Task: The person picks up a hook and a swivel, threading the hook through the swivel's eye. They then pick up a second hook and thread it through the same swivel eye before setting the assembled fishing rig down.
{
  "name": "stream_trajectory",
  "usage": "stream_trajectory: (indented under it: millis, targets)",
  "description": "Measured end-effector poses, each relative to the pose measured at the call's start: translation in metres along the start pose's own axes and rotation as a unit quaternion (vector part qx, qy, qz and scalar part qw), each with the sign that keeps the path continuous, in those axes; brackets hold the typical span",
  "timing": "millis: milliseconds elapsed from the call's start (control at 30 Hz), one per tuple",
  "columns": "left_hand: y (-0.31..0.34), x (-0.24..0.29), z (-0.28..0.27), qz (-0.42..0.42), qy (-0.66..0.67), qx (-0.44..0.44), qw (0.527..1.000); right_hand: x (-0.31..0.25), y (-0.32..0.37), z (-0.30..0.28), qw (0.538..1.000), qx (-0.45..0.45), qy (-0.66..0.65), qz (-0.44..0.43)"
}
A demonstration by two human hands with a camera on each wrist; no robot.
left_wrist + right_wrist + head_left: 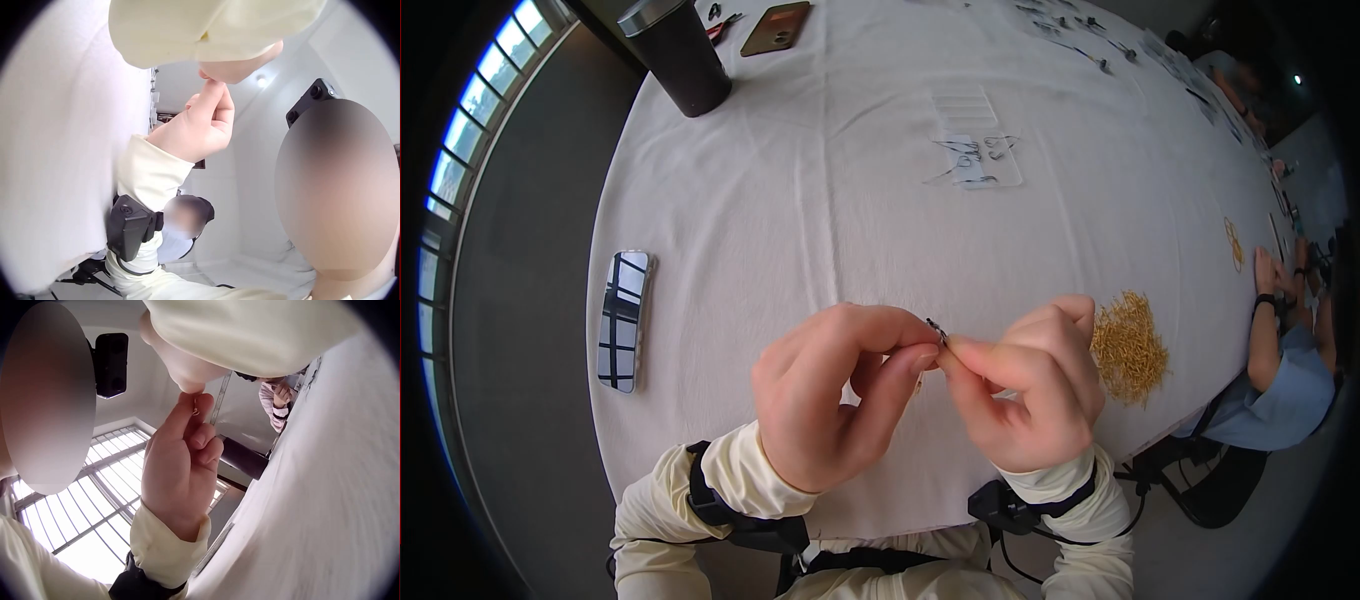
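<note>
My left hand (pixel 830 390) and right hand (pixel 1035 385) meet fingertip to fingertip over the near part of the table. Between them, thumbs and forefingers pinch a small dark metal piece (pixel 937 329); its exact kind I cannot tell. A tiny curved gold-coloured piece (pixel 195 410) shows between the left thumb and fingers in the right wrist view. Close beside my right hand lies a heap of thin gold-coloured metal pieces (pixel 1132 345). In the left wrist view the right hand's fingers (pixel 215 103) are bent, their tips partly hidden by the left hand.
Ahead on the white cloth (pixel 730 220) is a clear plastic box (pixel 1000 175) with several dark hook-like pieces. A phone (pixel 622 320) lies left; a dark tumbler (pixel 678 60) and another phone (pixel 777 28) are at far left. Another person's arm (pixel 1265 320) rests at the right edge.
</note>
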State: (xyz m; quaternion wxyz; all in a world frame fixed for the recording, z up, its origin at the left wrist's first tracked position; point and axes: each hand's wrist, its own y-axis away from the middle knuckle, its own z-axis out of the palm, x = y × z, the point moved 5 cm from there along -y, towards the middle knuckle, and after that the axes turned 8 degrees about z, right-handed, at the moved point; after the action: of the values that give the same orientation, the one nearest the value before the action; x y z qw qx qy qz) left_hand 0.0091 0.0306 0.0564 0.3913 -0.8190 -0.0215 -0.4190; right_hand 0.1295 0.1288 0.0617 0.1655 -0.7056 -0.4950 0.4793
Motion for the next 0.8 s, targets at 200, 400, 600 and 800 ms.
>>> stream_trajectory:
  millis: [200,400,600,800]
  targets:
    - [-0.001,0.002,0.000,0.007,0.001,-0.005,1.000,-0.002,0.001,-0.002,0.999,-0.002,0.022,-0.030]
    - [0.007,-0.009,0.003,-0.126,0.169,-0.018,0.977,-0.001,0.000,-0.006,0.999,0.001,0.023,-0.033]
    - [0.007,-0.010,0.007,-0.192,0.264,-0.019,0.945,0.000,-0.001,-0.007,0.999,-0.006,0.017,-0.030]
    - [0.005,-0.011,0.009,-0.271,0.366,-0.036,0.890,0.000,-0.002,-0.009,0.999,-0.003,0.019,-0.038]
